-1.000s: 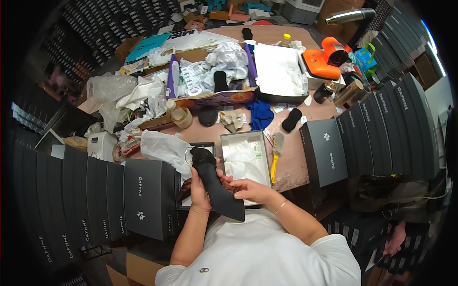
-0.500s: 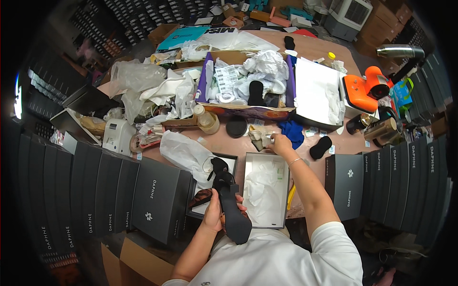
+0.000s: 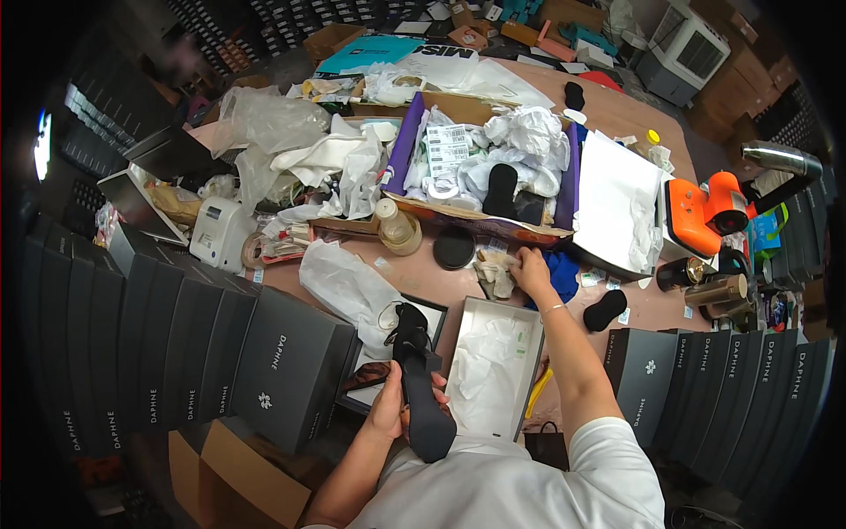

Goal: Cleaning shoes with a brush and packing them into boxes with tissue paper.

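Left hand clenched around a black high-heeled shoe, gripping it mid-body, sole end toward the chest, heel and strap end pointing out over the open shoe box. Shoe is off the desk, in the air just left of that box.

Right hand stretched out across the desk, fingers closed on a crumpled wad of beige paper next to the blue cloth. Looks like a pinch grip; can't tell how firm.

Box has white tissue lying loose inside. Black round lid and a tape roll sit just beyond the wad.

Handling, my read: shoe is light, stiff in sole and heel, upper softer and scuffable. Best hold is around the arch as now; avoid squeezing the strap or levering on the heel. Paper wad is near weightless, compressible, no slip risk, grab anywhere. Tissue tears easily.
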